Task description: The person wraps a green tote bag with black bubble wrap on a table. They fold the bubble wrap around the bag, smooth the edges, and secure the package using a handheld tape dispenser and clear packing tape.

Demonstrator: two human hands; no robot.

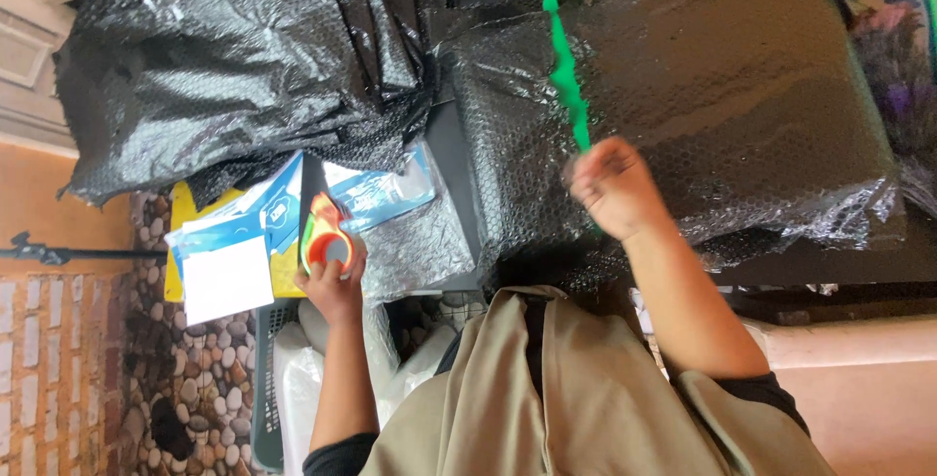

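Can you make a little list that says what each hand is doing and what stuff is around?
Left hand: holds an orange tape dispenser
Right hand: pinches a strip of green tape
Tape position: runs along a big parcel wrapped in black bubble wrap
Other wrap: a crumpled heap of black bubble wrap to the left
Near left hand: blue and white packets and a white sheet
Clothing: beige apron
Floor: pebble pattern
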